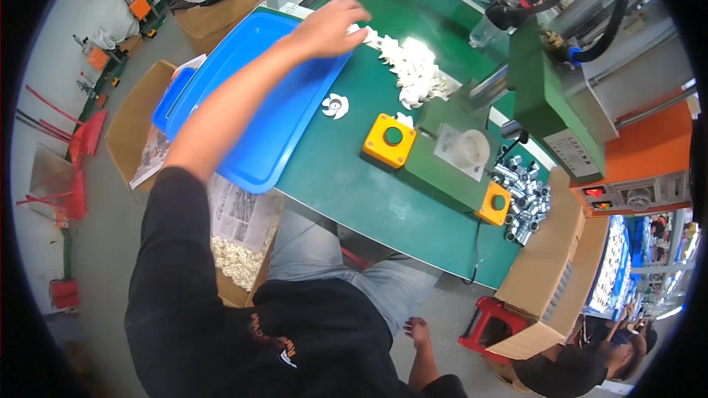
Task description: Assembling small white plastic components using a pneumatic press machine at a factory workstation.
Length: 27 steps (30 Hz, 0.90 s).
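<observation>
My left arm stretches across the blue tray (254,166) to the far side of the green bench. My left hand (330,28) is there with its fingers partly bent and apart, beside the end of a row of white plastic impellers (417,66). Whether its fingertips touch one of them I cannot make out. A single white impeller (335,106) lies by itself on the green top, right of the tray. My right hand (417,330) hangs low beside my thigh, away from the bench, fingers loosely apart and nothing seen in them.
A green press (542,96) stands at the right, its base holding a clear round fixture (469,149) between two yellow button boxes (388,141). Shiny metal sleeves (522,195) lie piled beside it. Cardboard boxes (542,265), a red stool (490,328) and another person (571,368) are at lower right.
</observation>
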Each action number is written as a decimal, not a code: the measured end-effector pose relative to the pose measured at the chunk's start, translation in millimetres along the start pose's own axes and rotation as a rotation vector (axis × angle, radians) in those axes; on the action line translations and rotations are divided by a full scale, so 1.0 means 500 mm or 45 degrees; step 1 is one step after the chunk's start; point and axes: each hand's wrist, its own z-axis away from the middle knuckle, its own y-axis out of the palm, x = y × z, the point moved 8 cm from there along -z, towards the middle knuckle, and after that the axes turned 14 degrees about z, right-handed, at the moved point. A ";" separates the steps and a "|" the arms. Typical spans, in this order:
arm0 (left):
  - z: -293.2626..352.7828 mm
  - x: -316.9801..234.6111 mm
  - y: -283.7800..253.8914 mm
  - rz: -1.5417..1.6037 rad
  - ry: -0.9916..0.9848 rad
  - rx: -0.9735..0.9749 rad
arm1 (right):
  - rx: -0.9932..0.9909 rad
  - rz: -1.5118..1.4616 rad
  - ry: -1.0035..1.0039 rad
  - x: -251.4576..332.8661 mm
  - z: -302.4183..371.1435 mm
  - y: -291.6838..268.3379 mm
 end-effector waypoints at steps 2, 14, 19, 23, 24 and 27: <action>-0.092 0.066 0.086 -0.180 -0.348 0.047 | -0.055 -0.075 0.064 -0.055 0.019 -0.005; -0.100 -0.084 0.278 -0.139 -0.538 0.742 | 0.123 -0.152 0.393 -0.275 0.131 0.133; -0.056 -0.130 0.232 -0.088 -0.428 0.753 | 0.077 -0.245 0.227 -0.200 0.052 0.057; -0.033 -0.147 0.216 -0.066 -0.456 0.845 | -0.081 -0.182 0.043 -0.091 0.005 -0.013; -0.029 -0.150 0.218 -0.048 -0.493 0.916 | -0.106 -0.187 -0.001 -0.066 -0.001 -0.021; -0.044 -0.158 0.204 -0.040 -0.448 0.924 | -0.121 -0.196 -0.089 -0.008 -0.010 -0.034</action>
